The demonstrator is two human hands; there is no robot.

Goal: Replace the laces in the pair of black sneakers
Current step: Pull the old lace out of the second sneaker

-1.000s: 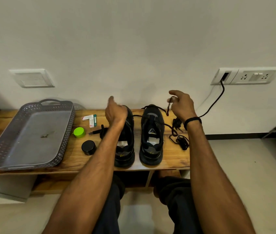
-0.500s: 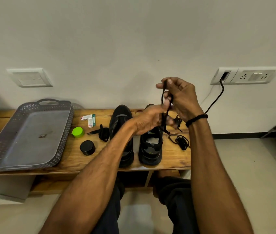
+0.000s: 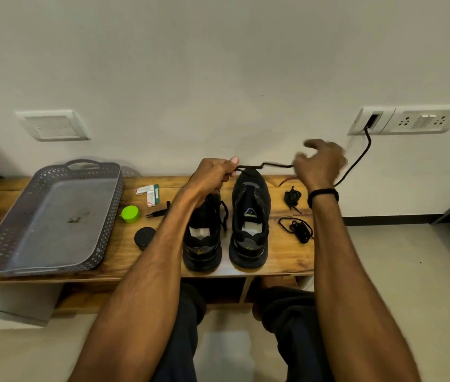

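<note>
Two black sneakers stand side by side on the wooden bench (image 3: pixel 284 253), heels toward me: the left sneaker (image 3: pixel 201 241) and the right sneaker (image 3: pixel 250 216). A black lace (image 3: pixel 262 165) is stretched level above the right sneaker's toe, between my two hands. My left hand (image 3: pixel 212 175) grips one end in a fist, and a length of lace hangs from it over the left sneaker. My right hand (image 3: pixel 321 164), blurred by motion, pinches the other end. Two bundled black laces (image 3: pixel 298 230) lie on the bench right of the sneakers.
A grey perforated tray (image 3: pixel 53 216) fills the bench's left side. Between it and the sneakers lie a green cap (image 3: pixel 130 213), a black round lid (image 3: pixel 144 237), small white boxes (image 3: pixel 149 192) and a small black tool (image 3: pixel 160 212). A black cable (image 3: pixel 356 164) runs from the wall socket (image 3: pixel 372 121).
Both hands have dropped from in front of the wall and pulled apart. The lace that hung upright between them now runs taut and level above the right sneaker.
</note>
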